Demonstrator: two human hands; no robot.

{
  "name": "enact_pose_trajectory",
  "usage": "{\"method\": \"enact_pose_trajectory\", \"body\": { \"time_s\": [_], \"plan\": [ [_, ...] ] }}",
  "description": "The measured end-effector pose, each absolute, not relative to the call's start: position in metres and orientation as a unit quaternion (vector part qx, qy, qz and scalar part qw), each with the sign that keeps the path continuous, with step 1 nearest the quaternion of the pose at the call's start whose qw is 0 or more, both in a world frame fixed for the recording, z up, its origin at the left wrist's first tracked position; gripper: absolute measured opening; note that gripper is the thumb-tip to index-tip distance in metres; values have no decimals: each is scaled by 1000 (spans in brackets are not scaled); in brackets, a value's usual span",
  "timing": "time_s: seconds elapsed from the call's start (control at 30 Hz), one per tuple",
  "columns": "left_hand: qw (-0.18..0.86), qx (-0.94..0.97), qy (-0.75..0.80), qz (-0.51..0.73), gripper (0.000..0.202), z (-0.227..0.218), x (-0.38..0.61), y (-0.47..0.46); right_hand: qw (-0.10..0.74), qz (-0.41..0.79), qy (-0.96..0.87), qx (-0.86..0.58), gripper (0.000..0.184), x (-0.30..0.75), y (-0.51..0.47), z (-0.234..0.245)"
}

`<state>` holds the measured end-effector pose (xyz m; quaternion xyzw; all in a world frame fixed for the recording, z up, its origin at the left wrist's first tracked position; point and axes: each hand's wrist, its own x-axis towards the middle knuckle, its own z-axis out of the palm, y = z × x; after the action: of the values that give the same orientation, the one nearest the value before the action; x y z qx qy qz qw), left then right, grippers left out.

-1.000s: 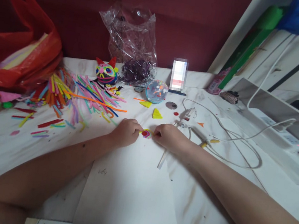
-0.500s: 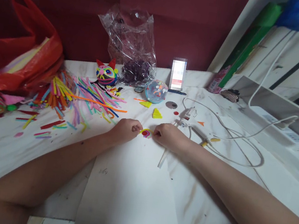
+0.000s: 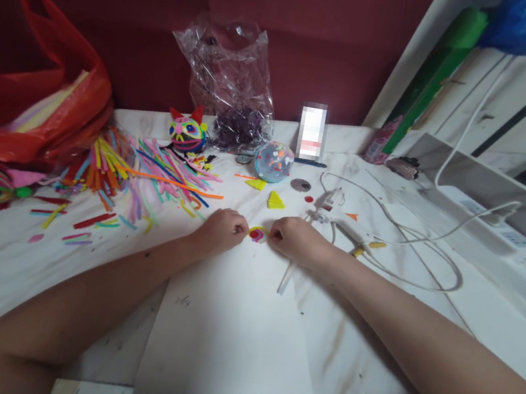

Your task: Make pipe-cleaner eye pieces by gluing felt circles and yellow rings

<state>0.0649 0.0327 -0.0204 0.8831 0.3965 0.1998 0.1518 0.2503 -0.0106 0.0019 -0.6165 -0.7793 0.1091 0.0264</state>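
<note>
My left hand [image 3: 223, 232] is closed, thumb and fingertips pinching one end of a short yellow pipe cleaner [image 3: 258, 228]. The other end is pinched in my right hand [image 3: 296, 241], also closed. Between the hands the yellow strip arches along the upper edge of a small piece coiled from red, pink and purple pipe cleaner [image 3: 256, 237]. Whether the strip is stuck to that piece, I cannot tell. Beneath it lies a long white sheet of paper [image 3: 232, 346]. Two yellow triangular pieces, one a ridged yellow triangle [image 3: 276, 200], rest just beyond the hands.
A corded glue gun [image 3: 340, 220] lies right, its cable looping toward a power strip [image 3: 486, 217]. Loose pipe cleaners [image 3: 166, 171], a decorated animal-face ball [image 3: 187, 130] and a red plastic bag [image 3: 58, 95] are left. A clear ball [image 3: 273, 162] and phone [image 3: 311, 131] stand behind.
The camera view has shifted slightly. Both hands stay in nearly the same place, still pinching the yellow pipe cleaner over the coiled piece.
</note>
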Motion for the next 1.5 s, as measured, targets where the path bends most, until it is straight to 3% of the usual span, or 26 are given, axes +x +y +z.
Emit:
{"method": "enact_pose_trajectory", "body": {
  "time_s": [0.6, 0.93, 1.03, 1.13, 1.33, 1.5],
  "plan": [
    [101, 935, 313, 131, 22, -19, 54, 35, 30, 106, -773, -625, 21, 250, -10, 0],
    [279, 854, 396, 191, 22, -17, 49, 37, 27, 110, -768, -630, 20, 248, -13, 3],
    [238, 877, 362, 208, 30, -24, 51, 38, 28, 119, -765, -632, 20, 248, -13, 4],
    [168, 906, 322, 217, 26, -32, 53, 39, 28, 114, -767, -630, 20, 248, -13, 3],
    [74, 888, 380, 246, 35, -39, 56, 38, 28, 108, -771, -627, 19, 249, -12, 1],
    [45, 909, 342, 232, 19, -41, 57, 39, 28, 105, -771, -628, 19, 249, -11, 0]
  ]
}}
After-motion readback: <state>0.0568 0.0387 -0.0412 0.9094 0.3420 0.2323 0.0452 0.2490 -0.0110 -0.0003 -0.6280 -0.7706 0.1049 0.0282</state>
